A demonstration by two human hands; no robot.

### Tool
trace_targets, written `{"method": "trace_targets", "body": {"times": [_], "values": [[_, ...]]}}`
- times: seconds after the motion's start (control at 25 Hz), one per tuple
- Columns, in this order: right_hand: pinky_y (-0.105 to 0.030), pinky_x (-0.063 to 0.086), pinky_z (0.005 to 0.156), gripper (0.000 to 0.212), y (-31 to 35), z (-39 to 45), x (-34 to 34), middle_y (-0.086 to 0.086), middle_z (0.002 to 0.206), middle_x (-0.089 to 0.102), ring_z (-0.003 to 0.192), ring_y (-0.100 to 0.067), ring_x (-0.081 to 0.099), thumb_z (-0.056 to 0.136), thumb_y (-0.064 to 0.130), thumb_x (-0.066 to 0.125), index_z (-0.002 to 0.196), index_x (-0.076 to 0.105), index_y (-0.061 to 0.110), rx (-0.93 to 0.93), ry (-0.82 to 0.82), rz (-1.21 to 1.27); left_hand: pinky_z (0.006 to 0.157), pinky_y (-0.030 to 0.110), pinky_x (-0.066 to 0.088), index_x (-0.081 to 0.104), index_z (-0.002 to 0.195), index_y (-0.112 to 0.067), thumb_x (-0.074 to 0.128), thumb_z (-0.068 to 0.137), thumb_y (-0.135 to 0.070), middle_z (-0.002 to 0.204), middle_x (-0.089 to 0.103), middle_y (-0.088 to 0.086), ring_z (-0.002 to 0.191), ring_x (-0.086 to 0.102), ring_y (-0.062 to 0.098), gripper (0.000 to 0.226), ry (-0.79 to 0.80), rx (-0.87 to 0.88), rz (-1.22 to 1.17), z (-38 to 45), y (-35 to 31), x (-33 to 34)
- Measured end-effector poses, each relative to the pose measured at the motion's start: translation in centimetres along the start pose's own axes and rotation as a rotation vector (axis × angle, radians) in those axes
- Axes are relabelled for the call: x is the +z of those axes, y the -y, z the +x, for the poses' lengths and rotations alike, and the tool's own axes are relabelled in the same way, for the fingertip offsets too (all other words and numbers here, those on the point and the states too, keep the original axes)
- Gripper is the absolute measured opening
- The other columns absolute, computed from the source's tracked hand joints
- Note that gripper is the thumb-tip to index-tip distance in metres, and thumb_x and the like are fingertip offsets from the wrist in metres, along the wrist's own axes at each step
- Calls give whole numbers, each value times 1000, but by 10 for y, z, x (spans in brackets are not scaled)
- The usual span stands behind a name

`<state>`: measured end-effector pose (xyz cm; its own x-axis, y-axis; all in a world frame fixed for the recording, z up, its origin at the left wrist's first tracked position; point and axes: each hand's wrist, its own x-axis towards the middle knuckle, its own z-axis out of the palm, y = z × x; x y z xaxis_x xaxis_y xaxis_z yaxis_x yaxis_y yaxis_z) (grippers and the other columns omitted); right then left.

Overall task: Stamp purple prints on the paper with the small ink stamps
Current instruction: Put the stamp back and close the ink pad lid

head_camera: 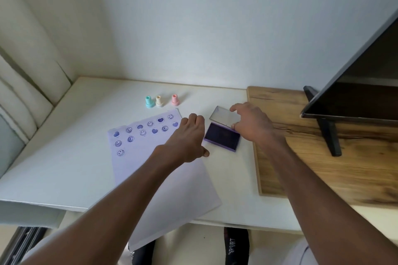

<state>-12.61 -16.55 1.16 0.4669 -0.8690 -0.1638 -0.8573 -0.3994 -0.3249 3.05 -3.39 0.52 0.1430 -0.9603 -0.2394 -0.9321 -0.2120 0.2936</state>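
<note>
Toward counter's (pixel 64 157) back edge: teal stamp (pixel 149 102), cream stamp (pixel 159 101), pink stamp (pixel 175 100) upright, untouched. Paper (pixel 168 196) mid-counter, far part filled with purple smileys and hearts (pixel 143 133); near part blank, likely more to stamp. Left hand (pixel 187 142) flat on paper, grasping nothing. Right hand (pixel 249 123) pinching clear lid (pixel 221 116) of open purple ink pad (pixel 222 136).

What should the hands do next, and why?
Probably swing the clear plastic lid down onto the purple ink pad. The right hand already grips that lid, the left hand rests beside the pad, and the three small pastel stamps stand untouched beyond the printed white paper.
</note>
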Motion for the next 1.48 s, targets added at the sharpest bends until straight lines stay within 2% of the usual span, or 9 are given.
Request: {"method": "trace_targets", "body": {"times": [0.36,0.56,0.76,0.88,1.0,1.08,1.24,1.36,1.48], "values": [[-43,54,88,53,23,9,7,-10,133,45,115,-39,57,88,5,67,139,58,19,50,-43,-31,97,43,47,30,152,-15,78,79,-55,139,41,7,125,40,30,97,-108,-5,-26,7,-6,7],[-37,49,78,43,30,7,8,-11,125,46,104,-36,60,86,4,67,127,64,17,54,-88,58,88,40,48,43,144,-25,75,81,-56,134,41,6,121,41,29,78,-109,-21,14,12,-7,8],[-32,41,72,40,36,7,8,-12,116,65,98,-31,59,82,5,66,121,67,15,31,-107,142,92,43,49,41,147,-35,75,79,-58,134,41,3,123,41,28,80,-116,-12,-11,11,-4,9],[-30,42,58,32,37,8,7,-9,104,61,88,-26,56,85,7,63,117,59,13,63,-127,166,90,43,51,46,143,-32,79,75,-59,136,43,2,123,41,25,81,-94,-21,-44,12,0,4],[-39,62,66,33,43,8,2,-10,114,60,91,-28,70,89,2,51,119,49,13,182,-51,512,87,39,49,50,139,-30,83,72,-57,137,44,0,123,43,24,80,-68,0,-76,12,7,0],[-33,60,60,35,47,3,-5,-13,119,63,85,-25,75,95,2,46,129,46,12,273,46,853,92,40,49,51,136,-29,86,71,-54,137,44,0,122,43,23,78,-38,16,-100,11,13,-2],[-29,53,54,31,45,-22,-17,-18,100,72,70,-24,70,106,38,50,121,61,13,365,106,1191,94,43,50,53,132,-23,88,69,-51,133,45,-1,119,42,22,77,-28,11,-129,10,20,-6],[-30,50,57,40,39,-38,-17,-14,97,69,70,-21,60,107,48,41,117,65,17,369,141,1118,88,40,50,53,130,-24,88,67,-53,125,46,2,114,43,23,78,-46,-18,-141,12,22,-5],[-34,53,66,50,34,-49,-17,-5,97,65,79,-17,59,104,62,35,121,63,25,198,182,858,79,35,45,54,129,-24,86,66,-57,119,50,3,110,47,23,78,-75,-38,-142,13,25,-3]]}}
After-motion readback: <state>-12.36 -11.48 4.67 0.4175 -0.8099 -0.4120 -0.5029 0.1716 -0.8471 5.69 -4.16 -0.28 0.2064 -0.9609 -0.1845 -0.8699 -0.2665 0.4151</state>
